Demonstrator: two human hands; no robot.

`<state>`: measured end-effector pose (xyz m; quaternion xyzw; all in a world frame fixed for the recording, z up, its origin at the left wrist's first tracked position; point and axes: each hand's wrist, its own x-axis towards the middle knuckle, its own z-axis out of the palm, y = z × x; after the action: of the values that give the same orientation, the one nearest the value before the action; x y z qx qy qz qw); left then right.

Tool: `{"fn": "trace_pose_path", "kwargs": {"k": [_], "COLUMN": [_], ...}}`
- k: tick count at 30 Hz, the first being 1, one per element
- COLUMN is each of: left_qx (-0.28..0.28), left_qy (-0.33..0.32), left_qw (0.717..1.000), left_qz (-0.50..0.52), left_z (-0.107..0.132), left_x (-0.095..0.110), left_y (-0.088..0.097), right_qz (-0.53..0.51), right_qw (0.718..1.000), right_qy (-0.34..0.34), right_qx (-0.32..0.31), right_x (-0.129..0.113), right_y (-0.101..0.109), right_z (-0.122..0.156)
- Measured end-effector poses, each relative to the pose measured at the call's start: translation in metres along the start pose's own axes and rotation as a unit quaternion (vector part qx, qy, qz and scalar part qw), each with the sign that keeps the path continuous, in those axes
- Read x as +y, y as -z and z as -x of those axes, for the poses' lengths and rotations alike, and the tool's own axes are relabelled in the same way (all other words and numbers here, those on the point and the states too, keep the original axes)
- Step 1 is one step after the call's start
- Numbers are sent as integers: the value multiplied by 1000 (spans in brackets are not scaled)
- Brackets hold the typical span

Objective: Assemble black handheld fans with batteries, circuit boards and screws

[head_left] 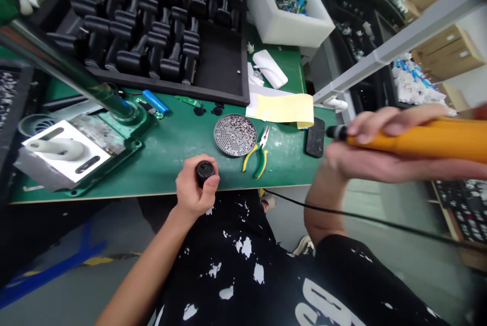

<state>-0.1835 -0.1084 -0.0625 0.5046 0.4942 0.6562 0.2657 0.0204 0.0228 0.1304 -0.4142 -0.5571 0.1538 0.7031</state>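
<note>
Left hand (196, 186): closed around a short black cylinder (205, 172), held upright just in front of the round perforated tray (235, 135) of small screws. Right hand (380, 146): closed around an orange corded power tool (426, 138), held in the air well right of the tray, black tip pointing toward it. I log these further items, placed from the tray: needle-nose pliers (256, 153) with yellow-and-green handles, just right; a sheet of yellow tape (283, 109), just behind; a black pad (315, 137), farther right; a blue cylindrical battery (155, 102), left; a white bin (289, 6) of small parts, far behind.
</note>
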Motion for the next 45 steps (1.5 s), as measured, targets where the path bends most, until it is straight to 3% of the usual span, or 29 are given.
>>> {"fn": "trace_pose_path", "kwargs": {"k": [1, 2, 5, 8, 13, 23, 30, 36, 38, 42, 45], "left_qx": [17, 25, 15, -12, -11, -17, -10, -21, -29, -36, -53], "left_qy": [-12, -23, -31, -6, 26, -4, 9, 15, 19, 7, -19], "left_qw": [1000, 999, 999, 1000, 999, 1000, 1000, 999, 999, 998, 997], "left_qz": [1, -1, 2, 5, -23, 9, -13, -24, -33, -44, -52], "left_z": [1, 1, -2, -2, 3, 2, 4, 4, 3, 0, -4], "left_x": [-6, -10, -16, -15, -15, -19, -21, -21, -19, -15, -11], "left_y": [-1, -3, -5, -5, -4, -2, -5, -4, -4, -2, -1], "right_qz": [-48, -71, -81, -95, -59, -57, -158, -86, -101, -151, -200], "right_qw": [998, 996, 991, 971, 965, 963, 956, 949, 951, 963, 960], "right_qy": [43, 57, -34, -119, -156, -184, -151, -139, -143, -98, -45], "right_qx": [27, 14, -102, -183, -203, -190, -196, -270, -255, -202, -191], "right_x": [2, 7, 34, 58, 71, 84, 86, 83, 83, 70, 34], "right_y": [-19, -38, -79, -96, -94, -91, -91, -92, -93, -91, -79], "right_z": [10, 21, 55, 83, 103, 109, 111, 113, 114, 106, 88]}}
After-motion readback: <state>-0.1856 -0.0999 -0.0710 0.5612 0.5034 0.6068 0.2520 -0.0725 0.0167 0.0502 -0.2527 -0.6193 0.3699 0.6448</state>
